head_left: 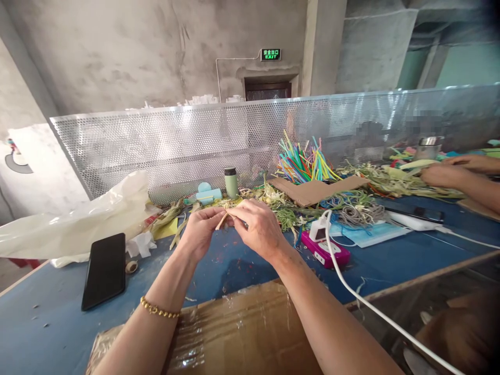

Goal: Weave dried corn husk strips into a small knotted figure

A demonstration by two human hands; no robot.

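Observation:
A thin pale strip, like dried husk or straw (pixel 222 221), is held between both hands above the blue table. My left hand (pixel 201 229) pinches it between thumb and fingers. Fingers curled, my right hand (pixel 258 226) closes on it from the other side, with the fingertips of both hands meeting. Part of the strip is hidden behind the fingers. Just beyond the hands lie dried husks and green plant-like strands (pixel 287 217). A brown cardboard sheet (pixel 250 333) with clear tape lies below my forearms.
On the left are a black phone (pixel 104 271), crumpled tissue (pixel 141 244) and plastic sheeting (pixel 97 221). A green bottle (pixel 231 185) and colourful pipe cleaners (pixel 302 161) stand behind. A magenta power strip (pixel 326 252) trails a white cable. Another person's hands (pixel 449 172) work at right.

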